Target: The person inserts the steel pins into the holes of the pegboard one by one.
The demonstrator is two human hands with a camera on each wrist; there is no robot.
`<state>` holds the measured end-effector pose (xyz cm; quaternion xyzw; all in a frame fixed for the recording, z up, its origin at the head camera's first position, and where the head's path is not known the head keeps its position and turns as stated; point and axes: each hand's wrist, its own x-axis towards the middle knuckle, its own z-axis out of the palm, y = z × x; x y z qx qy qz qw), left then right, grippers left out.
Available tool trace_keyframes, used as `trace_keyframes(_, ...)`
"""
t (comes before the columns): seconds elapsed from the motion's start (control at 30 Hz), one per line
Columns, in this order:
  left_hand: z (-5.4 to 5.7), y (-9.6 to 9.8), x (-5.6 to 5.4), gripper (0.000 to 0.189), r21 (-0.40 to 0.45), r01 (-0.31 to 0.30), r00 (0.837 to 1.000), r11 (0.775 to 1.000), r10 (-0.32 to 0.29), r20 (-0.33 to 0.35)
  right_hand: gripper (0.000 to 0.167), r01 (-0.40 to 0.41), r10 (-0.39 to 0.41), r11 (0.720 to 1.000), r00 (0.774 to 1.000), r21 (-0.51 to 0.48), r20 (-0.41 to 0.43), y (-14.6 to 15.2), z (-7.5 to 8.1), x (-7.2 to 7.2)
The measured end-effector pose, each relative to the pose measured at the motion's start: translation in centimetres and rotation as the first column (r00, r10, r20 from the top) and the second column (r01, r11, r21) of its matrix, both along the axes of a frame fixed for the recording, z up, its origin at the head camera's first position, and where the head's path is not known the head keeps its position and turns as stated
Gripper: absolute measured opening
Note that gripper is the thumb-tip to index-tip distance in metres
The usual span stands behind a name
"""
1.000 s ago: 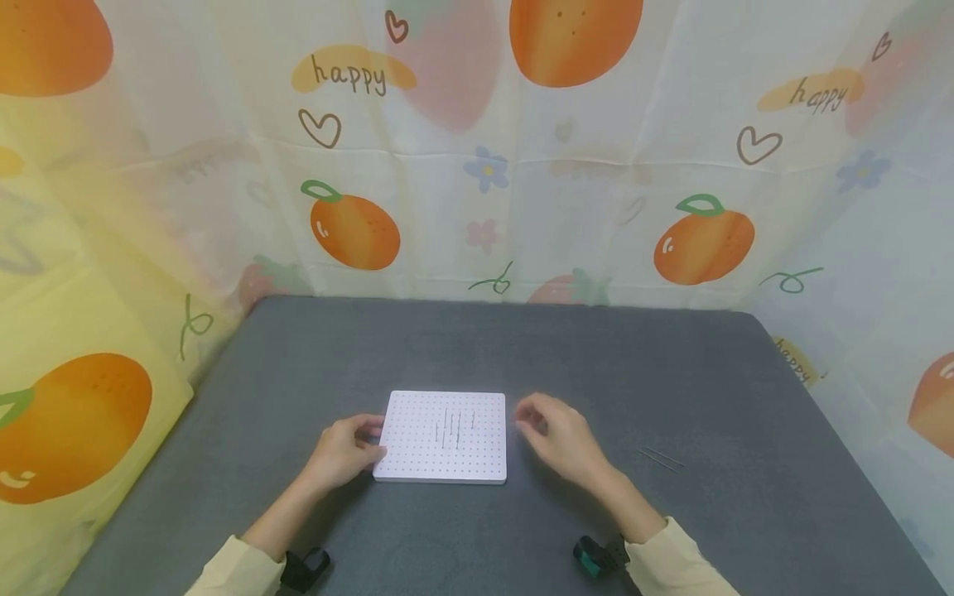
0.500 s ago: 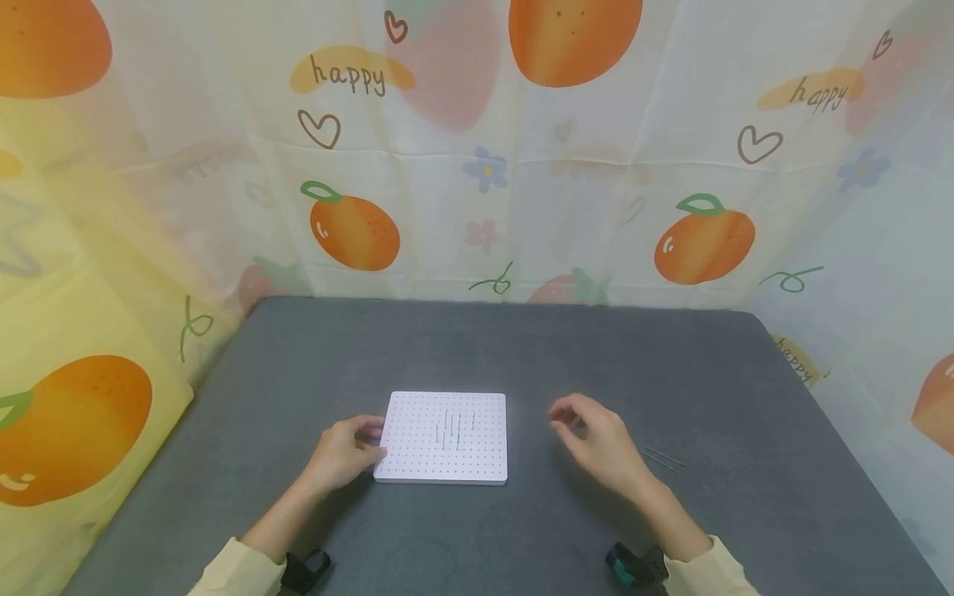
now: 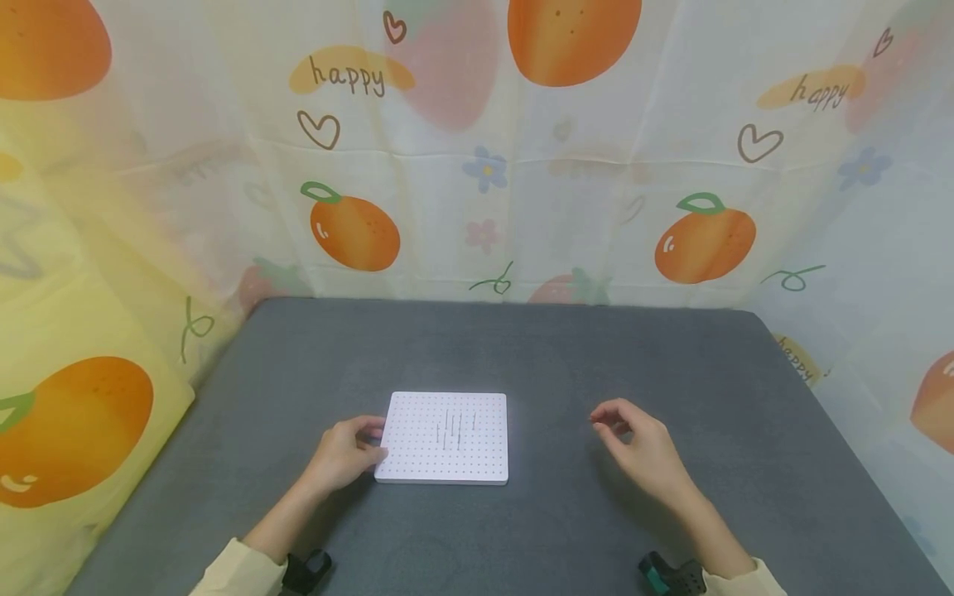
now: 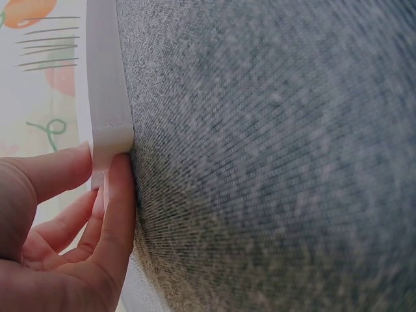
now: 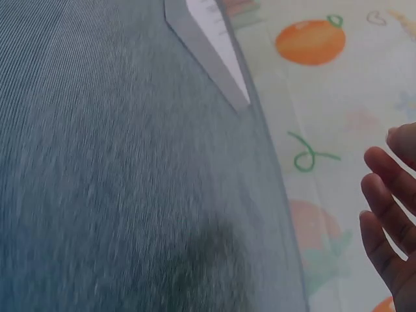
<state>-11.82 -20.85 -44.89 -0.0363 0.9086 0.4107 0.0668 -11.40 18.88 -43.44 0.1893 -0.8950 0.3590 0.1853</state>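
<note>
A white pegboard [image 3: 480, 466] covered in small holes lies flat on the dark table. Several thin metal pins [image 3: 459, 432] stand up from its middle; the left wrist view shows them side-on. My left hand [image 3: 341, 455] grips the board's left edge, thumb at the upper face and a finger against the side. To the right of the board, apart from it, my right hand [image 3: 647, 454] is over the table with fingers loosely bent. In the right wrist view its fingers [image 5: 383, 208] are spread, and nothing shows between them. The loose pins seen earlier on the table are hidden behind this hand.
The dark grey table [image 3: 522, 348] is covered in ribbed cloth. A fruit-print curtain [image 3: 447, 207] hangs behind it and along both sides. Dark straps with camera mounts [image 3: 671, 575] sit at both wrists.
My right hand has moved right, away from the board's right edge, and now covers the spot where the loose pins lay. The left hand and the board have stayed in place.
</note>
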Motion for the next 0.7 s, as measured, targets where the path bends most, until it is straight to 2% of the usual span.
trace_keyframes(0.47, 0.1, 0.0, 0.0, 0.044, 0.015, -0.003, 1.000, 1.000, 0.002, 0.013, 0.025, 0.071, -0.072, 0.997, 0.997, 0.042, 0.020, 4.3, -2.2, 0.5)
trace_keyframes(0.7, 0.0, 0.0, -0.1, 0.044, -0.003, 0.000, 1.000, 1.000, 0.000, 0.004, 0.021, 0.107, -0.113, 0.992, 0.989, 0.072, 0.091, 5.9, -2.6, 0.8)
